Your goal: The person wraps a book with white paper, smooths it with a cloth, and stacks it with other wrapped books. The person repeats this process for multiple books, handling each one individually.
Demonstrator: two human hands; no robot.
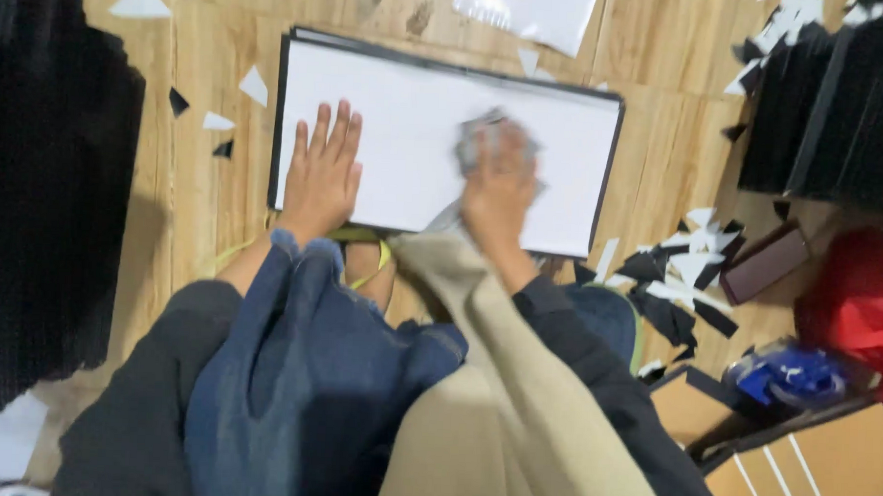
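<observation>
A white board pressed flat and wiped on a wooden floor.

The white board point(416, 149), dark-edged, is laid on the wooden floor point(198, 210), with bare wood left along its far and left edges; its near edge is partly hidden by the knees. Black stacks point(828, 105) are crowded at the right, cut off by the frame. The left hand point(322, 175) is laid flat on the board, fingers spread. The right hand point(497, 186) is blurred; a grey cloth point(475, 142) appears clutched under it, though its grip cannot be told. Paper scraps point(690, 271) are scattered near the right corner.
</observation>
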